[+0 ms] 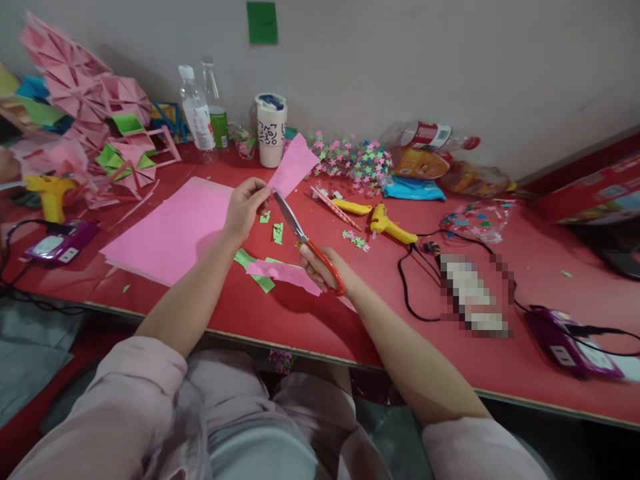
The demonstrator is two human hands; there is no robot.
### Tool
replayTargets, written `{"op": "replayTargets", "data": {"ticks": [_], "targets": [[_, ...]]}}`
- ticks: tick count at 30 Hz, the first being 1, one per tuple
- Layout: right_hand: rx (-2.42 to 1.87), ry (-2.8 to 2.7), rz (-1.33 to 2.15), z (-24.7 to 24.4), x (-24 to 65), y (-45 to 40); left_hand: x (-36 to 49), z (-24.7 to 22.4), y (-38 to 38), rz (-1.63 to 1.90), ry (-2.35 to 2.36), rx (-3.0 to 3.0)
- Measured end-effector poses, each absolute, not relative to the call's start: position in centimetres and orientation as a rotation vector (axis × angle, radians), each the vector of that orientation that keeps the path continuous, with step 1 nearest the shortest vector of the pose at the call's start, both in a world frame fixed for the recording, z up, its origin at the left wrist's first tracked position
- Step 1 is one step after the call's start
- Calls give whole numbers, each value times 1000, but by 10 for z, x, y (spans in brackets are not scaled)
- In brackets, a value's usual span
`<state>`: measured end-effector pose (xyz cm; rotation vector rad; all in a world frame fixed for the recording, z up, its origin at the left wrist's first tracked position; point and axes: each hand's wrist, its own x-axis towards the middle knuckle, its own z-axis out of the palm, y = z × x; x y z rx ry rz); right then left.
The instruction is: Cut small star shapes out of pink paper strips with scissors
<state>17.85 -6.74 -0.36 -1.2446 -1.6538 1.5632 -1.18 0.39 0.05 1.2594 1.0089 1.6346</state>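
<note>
My left hand (246, 208) pinches the lower end of a pink paper piece (294, 164), which fans out up and to the right. Red-handled scissors (324, 261) are in my right hand (325, 267), their blades pointing up and left with the tips at the paper near my left fingertips. Below the hands lie a pink strip (284, 272) and green paper strips (260, 277). Small green scraps (278, 233) rest between the hands. A stack of pink sheets (167, 227) is on the red table, partly behind my left forearm.
Bottles (197, 117) and a white cup (271, 133) stand near the wall. Right of the hands are a yellow cutter (351, 207), a yellow glue gun (393, 227) with a black cable, and paper stars (350, 160). Folded pink paper shapes (80, 93) fill the far left.
</note>
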Motion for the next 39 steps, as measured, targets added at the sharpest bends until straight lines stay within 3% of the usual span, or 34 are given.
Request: {"op": "replayTargets", "data": {"ticks": [18,39], "targets": [[-1165,-1687,1655,-4,185,-65,-3,3,-5,1677,964,1328],[-1231,-1585,1531,-8,164,-82,15,-11,-6,1788,991,1223]]}}
